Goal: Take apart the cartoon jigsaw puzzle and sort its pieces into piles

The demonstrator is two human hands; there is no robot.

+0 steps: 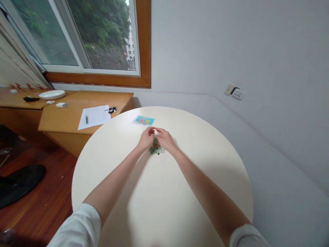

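A small heap of green, brown and pale jigsaw puzzle pieces [156, 149] lies on the round white table [159, 195]. My left hand [147, 138] curves around the heap's left and far side. From the other side my right hand [165, 138] cups it, and the fingertips of both hands come close together beyond the pieces. Both hands look open, with fingers extended and slightly bent. The far part of the heap is hidden behind them. Just past my fingers lies a turquoise picture card [144, 120] with a colourful cartoon print.
A wooden desk [69, 118] stands beyond the table on the left. On it are a printed sheet [96, 116], keys [112, 110], a small white box [61, 105] and a white plate [52, 94]. A wall with a socket [238, 94] borders the right.
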